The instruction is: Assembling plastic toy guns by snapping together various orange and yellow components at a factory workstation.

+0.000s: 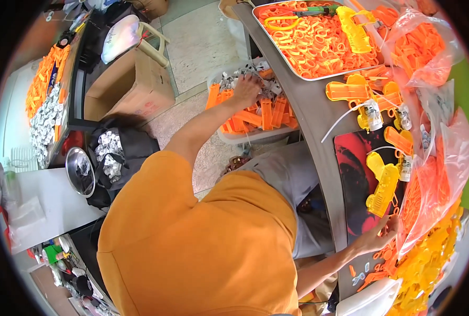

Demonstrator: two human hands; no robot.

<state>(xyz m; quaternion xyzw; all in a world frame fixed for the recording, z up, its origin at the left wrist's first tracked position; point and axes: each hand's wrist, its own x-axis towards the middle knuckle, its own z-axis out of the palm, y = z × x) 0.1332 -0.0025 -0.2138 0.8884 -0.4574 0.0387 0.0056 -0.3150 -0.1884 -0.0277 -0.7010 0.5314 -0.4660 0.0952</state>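
Note:
My left hand (248,88) reaches into a clear plastic bin (229,138), with its fingers bent down among small grey-and-white parts (269,88); their tips are hidden. Orange plastic pieces (266,113) fill the rest of that bin. At the table's right side, my right hand (378,235) pinches a small orange plastic part (396,210). Just beyond it, a yellow toy-gun-shaped shell (383,188) lies on a dark red-and-black mat (350,158). Partly assembled orange and yellow pieces with white cylinders (372,115) lie farther left along the table.
A metal tray (308,77) holds orange rings, with a green-handled tool (319,10) on top. Clear bags of orange parts (440,174) and a pile of yellow shells (424,276) line the table's far side. Behind me are a cardboard box (145,84) and a metal bowl (80,172).

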